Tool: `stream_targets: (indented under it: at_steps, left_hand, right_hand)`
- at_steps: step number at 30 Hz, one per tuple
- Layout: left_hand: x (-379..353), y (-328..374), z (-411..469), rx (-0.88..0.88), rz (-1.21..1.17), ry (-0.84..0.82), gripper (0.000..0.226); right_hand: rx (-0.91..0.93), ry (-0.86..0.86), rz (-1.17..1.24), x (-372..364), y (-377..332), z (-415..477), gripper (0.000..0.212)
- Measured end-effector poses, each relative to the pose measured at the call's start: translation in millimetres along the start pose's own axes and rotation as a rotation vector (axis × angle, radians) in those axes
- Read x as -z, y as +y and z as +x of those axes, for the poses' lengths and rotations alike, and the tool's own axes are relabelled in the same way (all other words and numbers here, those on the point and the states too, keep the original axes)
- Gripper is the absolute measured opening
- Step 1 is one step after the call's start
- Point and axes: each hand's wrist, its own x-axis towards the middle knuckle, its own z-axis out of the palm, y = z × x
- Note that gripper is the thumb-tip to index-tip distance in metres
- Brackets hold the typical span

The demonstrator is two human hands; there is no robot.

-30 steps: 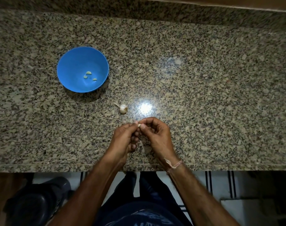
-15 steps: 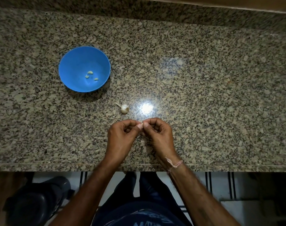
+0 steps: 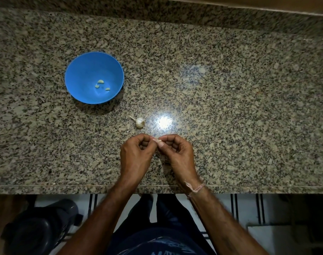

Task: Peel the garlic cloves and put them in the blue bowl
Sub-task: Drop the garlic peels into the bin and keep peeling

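Note:
A blue bowl stands at the left of the granite counter with three peeled garlic cloves lying in it. A small garlic bulb with a short stalk lies on the counter between the bowl and my hands. Both hands meet above the counter near its front edge. My left hand and my right hand pinch one small garlic clove between their fingertips. The fingers hide most of the clove.
The granite counter stretches wide to the right, with a bright light reflection beside the bulb. A raised granite backsplash runs along the far side. Below the front edge are my legs, a tiled floor and a dark container at the lower left.
My left hand has turned so its knuckles face up and its fingers curl in. Both hands have stayed at the same spot, working the clove between the fingertips.

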Motion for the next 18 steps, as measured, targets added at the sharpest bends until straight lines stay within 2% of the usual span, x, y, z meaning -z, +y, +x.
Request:
stream_targets:
  at_steps: [4, 8, 10, 13, 16, 18]
  left_hand:
    - [-5, -6, 4, 0.017, 0.057, 0.056, 0.009]
    - [-9, -9, 8, -0.045, 0.12, 0.054, 0.004]
    - [-11, -8, 7, -0.086, 0.139, 0.06, 0.015]
    - [-12, -4, 6, -0.09, 0.186, 0.094, 0.012]
    - [-13, -4, 6, -0.133, 0.186, 0.074, 0.026]
    - [-12, -2, 5, -0.156, 0.155, 0.046, 0.027]
  right_hand:
    - [-0.063, 0.042, 0.035, 5, 1, 2, 0.015]
    - [-0.066, 0.066, -0.027, 15, 3, 6, 0.014]
    - [-0.068, 0.065, -0.046, 18, 2, 7, 0.016]
    - [-0.072, 0.051, -0.052, 18, 1, 9, 0.016]
    - [-0.052, 0.056, -0.08, 16, 2, 11, 0.014]
    - [-0.039, 0.056, -0.087, 14, 1, 12, 0.015]
